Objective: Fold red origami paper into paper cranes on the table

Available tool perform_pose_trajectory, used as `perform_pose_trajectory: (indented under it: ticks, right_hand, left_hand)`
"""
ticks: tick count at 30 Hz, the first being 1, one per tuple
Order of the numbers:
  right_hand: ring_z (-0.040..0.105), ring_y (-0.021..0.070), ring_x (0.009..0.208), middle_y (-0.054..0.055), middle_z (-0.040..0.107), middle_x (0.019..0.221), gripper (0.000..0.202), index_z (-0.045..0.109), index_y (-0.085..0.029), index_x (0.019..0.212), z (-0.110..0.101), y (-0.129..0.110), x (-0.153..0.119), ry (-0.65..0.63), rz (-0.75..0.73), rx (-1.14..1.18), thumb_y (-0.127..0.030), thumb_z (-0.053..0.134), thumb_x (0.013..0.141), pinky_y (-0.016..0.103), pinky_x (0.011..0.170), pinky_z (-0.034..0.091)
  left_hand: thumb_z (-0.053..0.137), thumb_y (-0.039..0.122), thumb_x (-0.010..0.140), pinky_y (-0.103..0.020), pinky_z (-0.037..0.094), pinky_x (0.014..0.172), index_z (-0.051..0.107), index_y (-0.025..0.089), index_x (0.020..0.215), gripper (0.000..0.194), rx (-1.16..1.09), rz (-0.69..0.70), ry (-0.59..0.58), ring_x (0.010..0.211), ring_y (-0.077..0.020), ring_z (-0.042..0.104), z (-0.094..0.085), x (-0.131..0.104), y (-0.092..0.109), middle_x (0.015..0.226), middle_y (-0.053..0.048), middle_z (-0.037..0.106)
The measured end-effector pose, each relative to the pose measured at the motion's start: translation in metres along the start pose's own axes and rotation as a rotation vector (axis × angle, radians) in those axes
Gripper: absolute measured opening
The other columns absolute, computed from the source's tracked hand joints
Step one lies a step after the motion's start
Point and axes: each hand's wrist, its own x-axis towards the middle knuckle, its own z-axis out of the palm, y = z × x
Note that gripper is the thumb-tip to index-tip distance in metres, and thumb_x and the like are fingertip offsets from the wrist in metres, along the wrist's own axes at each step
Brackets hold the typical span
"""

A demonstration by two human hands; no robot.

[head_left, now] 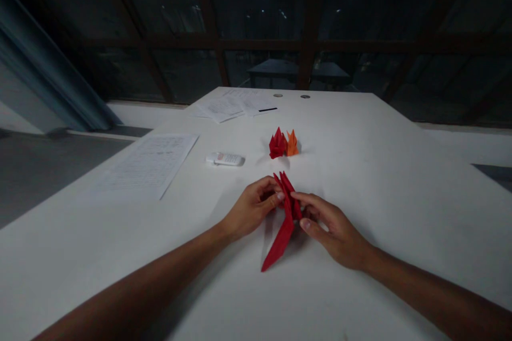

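A red folded-paper piece stands tilted at the front middle of the white table, with two pointed tips at the top and a long flap slanting down toward me. My left hand pinches its upper left side between thumb and fingers. On the other side, my right hand touches the piece with its index finger, the thumb close to its lower right edge. Beyond my hands sit a red folded-paper figure and a smaller orange one, close together.
A white bottle lies left of the figures. Printed sheets cover the table's left side, with more papers and a black pen farther back. Two small round discs are near the far edge, before dark windows.
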Motion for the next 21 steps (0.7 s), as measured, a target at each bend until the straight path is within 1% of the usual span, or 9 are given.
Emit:
perform_pose_trajectory:
  ticks: [4,5,9,11,14,19,21]
  right_hand:
    - [0.059,0.0176,0.091,0.004,0.062,0.11,0.061,0.034,-0.032,0.155,0.0005,-0.0002,0.0002,0.024,-0.014,0.084,-0.034,0.059,0.098,0.033,0.084,0.049]
    - [0.059,0.0176,0.092,0.004,0.062,0.111,0.062,0.034,-0.032,0.155,0.0007,-0.0002,0.0,0.023,-0.014,0.091,-0.033,0.06,0.098,0.033,0.085,0.048]
    - [0.059,0.018,0.093,0.003,0.063,0.108,0.053,0.046,-0.031,0.148,0.0005,-0.0009,-0.0004,0.004,0.012,0.065,-0.033,0.062,0.097,0.033,0.086,0.048]
    - [0.06,0.0182,0.093,0.004,0.064,0.108,0.052,0.047,-0.03,0.146,-0.0002,-0.0012,-0.0001,0.008,0.011,0.09,-0.033,0.063,0.097,0.033,0.086,0.048]
    - [0.061,0.0192,0.096,0.005,0.065,0.109,0.051,0.049,-0.027,0.145,-0.0019,-0.0014,0.0004,0.015,0.001,0.185,-0.032,0.063,0.096,0.034,0.086,0.048]
    - [0.064,0.0205,0.097,0.008,0.068,0.12,0.05,0.054,-0.027,0.143,-0.0054,-0.0006,-0.0013,0.056,0.029,0.26,-0.031,0.066,0.094,0.036,0.085,0.051]
    - [0.065,0.0225,0.104,0.009,0.068,0.129,0.05,0.056,-0.029,0.143,-0.006,0.0006,-0.0022,0.076,0.035,0.246,-0.031,0.066,0.094,0.038,0.09,0.053]
  left_hand:
    - [0.067,0.035,0.092,-0.025,0.048,0.071,0.061,0.015,0.093,0.022,0.028,-0.016,0.01,0.074,-0.0131,0.059,-0.001,0.0001,-0.0027,0.086,-0.003,0.065]
    - [0.066,0.036,0.092,-0.025,0.047,0.07,0.061,0.015,0.092,0.022,0.043,-0.015,0.016,0.073,-0.0124,0.058,-0.0013,0.0001,-0.0033,0.085,-0.003,0.065]
    - [0.066,0.036,0.092,-0.024,0.046,0.068,0.063,0.015,0.096,0.022,0.113,-0.019,0.028,0.074,-0.0123,0.056,-0.0015,-0.0004,-0.0041,0.089,-0.004,0.066]
    - [0.067,0.035,0.092,-0.024,0.045,0.067,0.063,0.015,0.096,0.021,0.119,-0.021,0.025,0.073,-0.0122,0.056,-0.0013,-0.0006,-0.0035,0.088,-0.003,0.065]
    - [0.069,0.034,0.09,-0.023,0.044,0.065,0.061,0.015,0.09,0.021,0.084,-0.012,0.022,0.071,-0.0113,0.054,-0.0011,-0.0011,-0.0025,0.085,-0.001,0.064]
    - [0.067,0.036,0.092,-0.024,0.043,0.066,0.06,0.015,0.091,0.023,0.077,-0.005,0.023,0.071,-0.0111,0.052,-0.0007,-0.0017,-0.0013,0.086,-0.003,0.064]
    - [0.067,0.036,0.092,-0.024,0.042,0.065,0.06,0.015,0.093,0.023,0.062,-0.004,0.043,0.07,-0.011,0.051,0.0,-0.0015,-0.0007,0.084,-0.002,0.062]
